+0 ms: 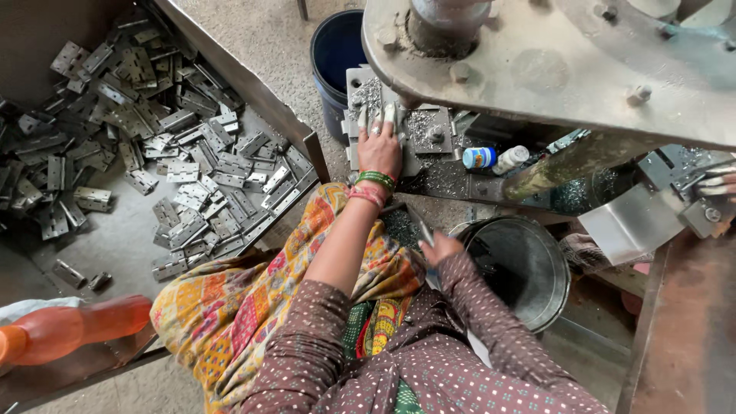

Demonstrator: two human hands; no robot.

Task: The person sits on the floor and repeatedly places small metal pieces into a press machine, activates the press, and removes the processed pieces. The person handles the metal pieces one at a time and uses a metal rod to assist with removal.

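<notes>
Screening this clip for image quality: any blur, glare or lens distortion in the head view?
Head view: daylight is soft and even, with no harsh glare; the hinges in the tray look sharp; the left hand on the machine bed is clear; the right hand looks slightly soft; the machine arm bows from wide-lens distortion.

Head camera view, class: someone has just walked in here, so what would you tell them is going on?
A person sits at a metal press machine. Their left hand lies flat, fingers spread, on a metal hinge plate on the machine's bed, amid metal shavings. Their right hand is drawn back near the lap, gripping a thin metal tool beside a grey bucket. A tray at the left holds a heap of hinges. Another person's fingers show at the right edge.
</notes>
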